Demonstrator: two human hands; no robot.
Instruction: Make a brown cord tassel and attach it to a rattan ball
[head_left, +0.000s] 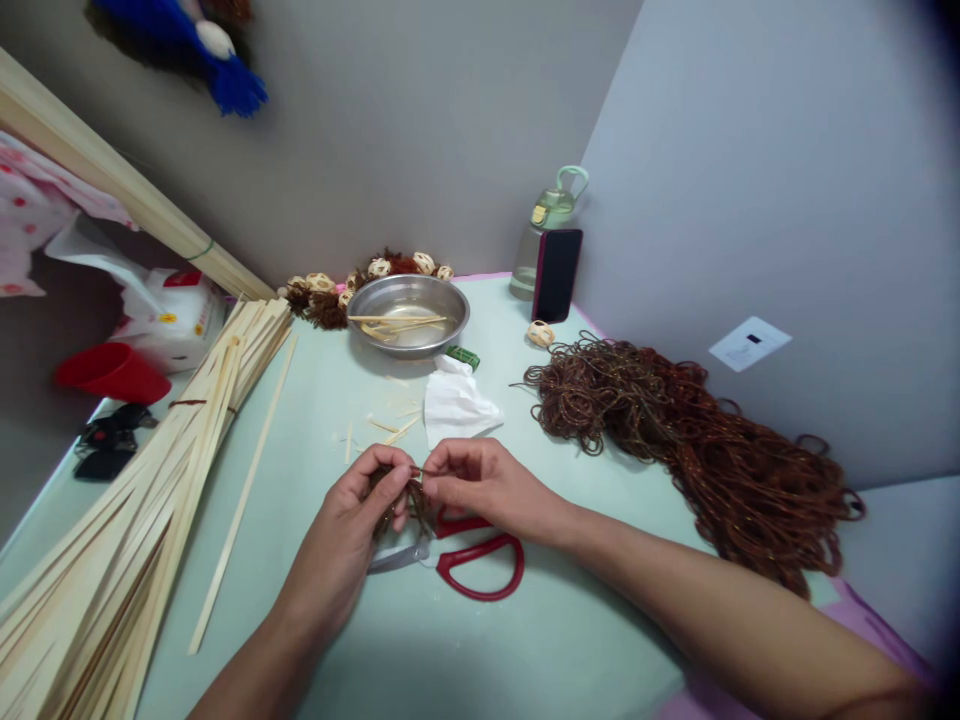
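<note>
Between both hands is a small bunch of brown cord [421,510], partly hidden by fingers. My left hand [367,510] is closed around the bunch, thumb on top. My right hand [487,487] pinches a short strand of the same cord close to the left thumb. Under and just beyond the hands lie scissors with red handles [480,567], their blades pointing left and partly covered. A crumpled white tissue [456,400] rests past the fingertips, beside thin bamboo scraps [397,428].
A metal bowl [409,345] holds water and strips. Bundled bamboo strips [142,520] fill the left side, with one loose strip [244,495] alongside. Brown cord [675,430] is heaped at right. A bottle [527,255], a phone [557,275] and a woven ball [540,333] stand behind.
</note>
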